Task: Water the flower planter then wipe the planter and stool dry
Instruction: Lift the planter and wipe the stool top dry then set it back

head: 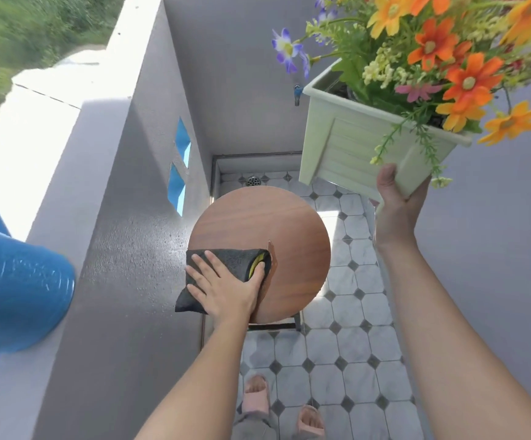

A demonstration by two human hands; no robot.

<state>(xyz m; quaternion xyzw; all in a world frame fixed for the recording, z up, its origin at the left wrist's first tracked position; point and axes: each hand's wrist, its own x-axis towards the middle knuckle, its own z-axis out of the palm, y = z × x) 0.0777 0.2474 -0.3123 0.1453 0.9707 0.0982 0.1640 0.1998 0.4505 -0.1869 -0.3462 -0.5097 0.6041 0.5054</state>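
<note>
Planter (pixel 353 144) in right hand (pixel 394 211) | left hand (pixel 229 287) presses cloth (pixel 237 257) on stool (pixel 295 233)

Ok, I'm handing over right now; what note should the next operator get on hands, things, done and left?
Left hand: flat, fingers straight, pressing the folded dark grey cloth on the left edge of the round brown wooden stool.
Right hand: grips the pale green rectangular plastic flower planter from below, tilted, held clear above the stool.
Blue plastic watering can sits on the grey ledge, left.
Done: can set aside, planter lifted; watering itself cannot be confirmed.
Left: wipe the stool top, check the planter is dry, set it down.
</note>
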